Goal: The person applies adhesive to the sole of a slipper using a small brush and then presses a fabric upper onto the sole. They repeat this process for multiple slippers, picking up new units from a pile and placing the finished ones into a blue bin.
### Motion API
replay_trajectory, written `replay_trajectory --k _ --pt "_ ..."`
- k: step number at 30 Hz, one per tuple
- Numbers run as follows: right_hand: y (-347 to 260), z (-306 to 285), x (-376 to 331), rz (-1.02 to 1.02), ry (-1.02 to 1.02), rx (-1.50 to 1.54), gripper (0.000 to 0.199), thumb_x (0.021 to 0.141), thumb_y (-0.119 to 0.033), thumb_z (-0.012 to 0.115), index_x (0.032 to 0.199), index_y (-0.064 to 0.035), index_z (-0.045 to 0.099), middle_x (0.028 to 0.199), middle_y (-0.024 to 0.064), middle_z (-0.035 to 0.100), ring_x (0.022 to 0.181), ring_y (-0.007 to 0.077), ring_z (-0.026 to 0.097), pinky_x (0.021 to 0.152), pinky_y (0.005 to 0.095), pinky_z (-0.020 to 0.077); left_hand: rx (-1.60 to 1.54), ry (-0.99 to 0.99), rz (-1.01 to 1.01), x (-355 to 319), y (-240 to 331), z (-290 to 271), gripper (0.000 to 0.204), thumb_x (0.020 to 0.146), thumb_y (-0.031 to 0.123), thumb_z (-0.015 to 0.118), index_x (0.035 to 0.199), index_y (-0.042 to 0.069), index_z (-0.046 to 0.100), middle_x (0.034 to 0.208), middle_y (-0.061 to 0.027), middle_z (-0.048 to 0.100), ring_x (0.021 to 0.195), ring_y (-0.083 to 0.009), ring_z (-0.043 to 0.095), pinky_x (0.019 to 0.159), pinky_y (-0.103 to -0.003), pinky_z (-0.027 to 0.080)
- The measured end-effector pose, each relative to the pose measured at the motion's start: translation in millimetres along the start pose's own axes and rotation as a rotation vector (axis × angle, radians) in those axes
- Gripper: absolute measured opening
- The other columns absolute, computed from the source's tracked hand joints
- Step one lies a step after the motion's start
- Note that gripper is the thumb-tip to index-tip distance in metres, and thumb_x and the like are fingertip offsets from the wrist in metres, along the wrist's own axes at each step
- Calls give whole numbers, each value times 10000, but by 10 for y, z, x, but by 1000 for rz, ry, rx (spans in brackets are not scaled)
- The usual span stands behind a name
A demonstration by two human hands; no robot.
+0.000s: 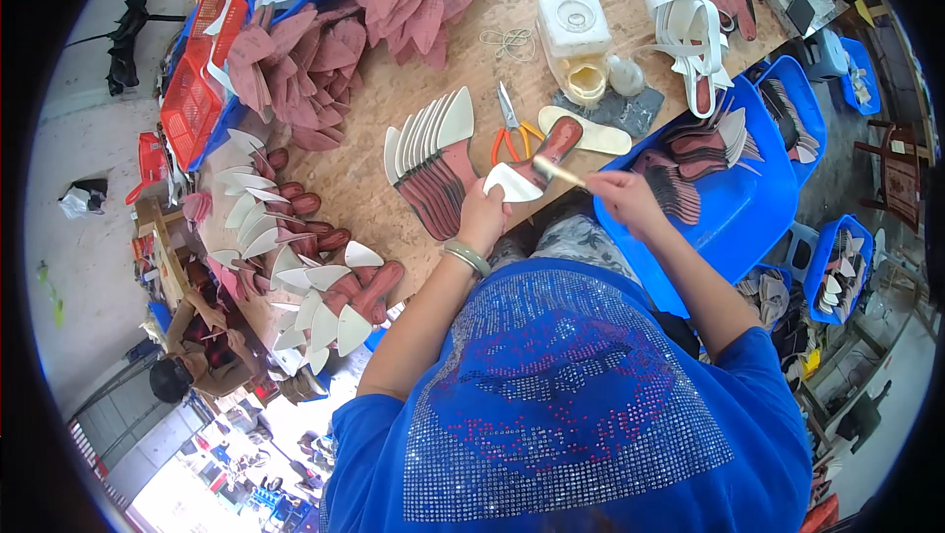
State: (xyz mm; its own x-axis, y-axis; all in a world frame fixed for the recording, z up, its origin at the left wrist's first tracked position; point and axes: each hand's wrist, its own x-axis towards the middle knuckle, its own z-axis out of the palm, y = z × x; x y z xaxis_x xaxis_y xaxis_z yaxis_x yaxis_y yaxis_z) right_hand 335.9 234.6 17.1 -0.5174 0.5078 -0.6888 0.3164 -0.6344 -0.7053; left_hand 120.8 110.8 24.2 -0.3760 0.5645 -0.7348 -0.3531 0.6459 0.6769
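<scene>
My left hand (482, 216) pinches the white pointed end of a reddish-brown insole (561, 137) at the table's near edge. My right hand (628, 200) is closed on a small brush (559, 173), its pale bristles at the insole where the white part meets the brown. Left of it lies a fanned row of similar insoles (433, 174) with white ends. Pliers with orange handles (514, 131) rest just beyond, beside a cream sole-shaped piece (602, 137). Farther back stands an open pot (586, 83) with yellowish residue, under a white block (574, 23).
More white-tipped insoles (325, 282) line the table's left edge. Heaps of reddish pieces (305, 70) lie at the back left near a red basket (202, 75). A blue tub (728, 208) with insoles stands at my right. Another person (202, 346) sits at lower left.
</scene>
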Motion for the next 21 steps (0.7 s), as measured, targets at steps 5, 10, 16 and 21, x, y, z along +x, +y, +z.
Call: replay_trajectory --k 5,10,16,21 --pt "91 136 230 -598 223 -825 195 780 -202 628 913 -85 711 795 199 634 691 328 637 617 395 517 50 7 21 8 -31 17 192 892 154 434 1006 10 491 601 -30 486 403 -84 392 359 -241 327" --pt "98 548 285 -497 107 -584 188 807 -194 634 900 -50 710 745 108 683 600 250 640 573 339 508 21 3 7 -10 -50 33 221 895 153 435 1054 8 486 605 -28 488 406 -82 399 359 -237 327" --pt "-208 569 305 -335 -15 -137 258 841 -181 640 1006 14 681 868 52 682 779 75 589 691 223 466 10 22 61 -89 7 -65 237 911 168 443 1102 37 490 620 -16 491 421 -76 397 368 -230 329" --pt "-292 631 262 -459 -34 -572 250 834 -167 638 1017 -1 678 898 93 696 818 113 625 729 242 478 142 89 126 -242 104 -195 287 931 221 436 1168 80 516 648 -11 515 499 -76 460 423 -229 386"
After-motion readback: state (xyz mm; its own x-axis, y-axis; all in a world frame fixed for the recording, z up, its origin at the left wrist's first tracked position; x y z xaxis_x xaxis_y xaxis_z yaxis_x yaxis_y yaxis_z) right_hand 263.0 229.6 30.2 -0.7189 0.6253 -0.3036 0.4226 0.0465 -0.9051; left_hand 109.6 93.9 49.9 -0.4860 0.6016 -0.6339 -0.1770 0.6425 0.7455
